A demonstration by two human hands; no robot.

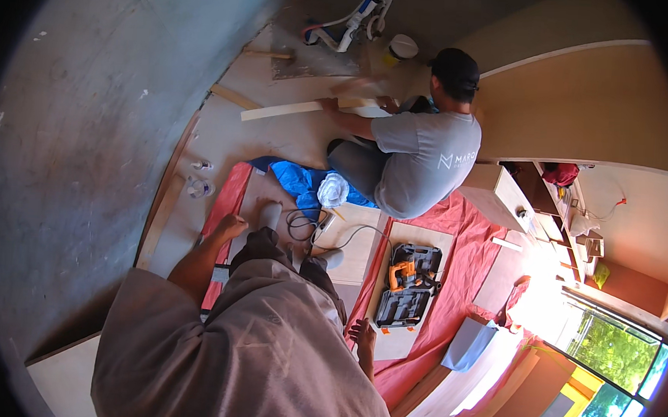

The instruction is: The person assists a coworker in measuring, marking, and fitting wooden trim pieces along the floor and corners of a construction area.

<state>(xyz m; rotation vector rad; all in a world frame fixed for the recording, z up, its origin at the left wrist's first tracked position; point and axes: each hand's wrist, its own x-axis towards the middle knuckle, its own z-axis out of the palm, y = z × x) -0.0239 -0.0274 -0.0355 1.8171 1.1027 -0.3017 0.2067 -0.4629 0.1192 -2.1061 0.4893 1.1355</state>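
My left hand [231, 225], fingers curled with nothing visible in them, hangs beside my left leg above the edge of a red cloth [235, 179]. My right hand [362, 334] is by my right side, fingers apart and empty, just left of an open black tool case [408, 308] holding an orange power tool [402, 275]. The case lies on a pale board [410, 347]. Near my feet are a crumpled blue sheet [290, 179], a white crumpled bundle [333, 190] and a looping cable [303, 220].
Another person [429, 153] in a cap sits ahead, both hands on a long pale strip [279, 109]. A bucket [401, 48] and hose-like equipment [349, 22] stand beyond. A wall [87, 117] runs along the left; cabinet boxes [488, 189], stacked boards [504, 372] and a window [613, 340] are right.
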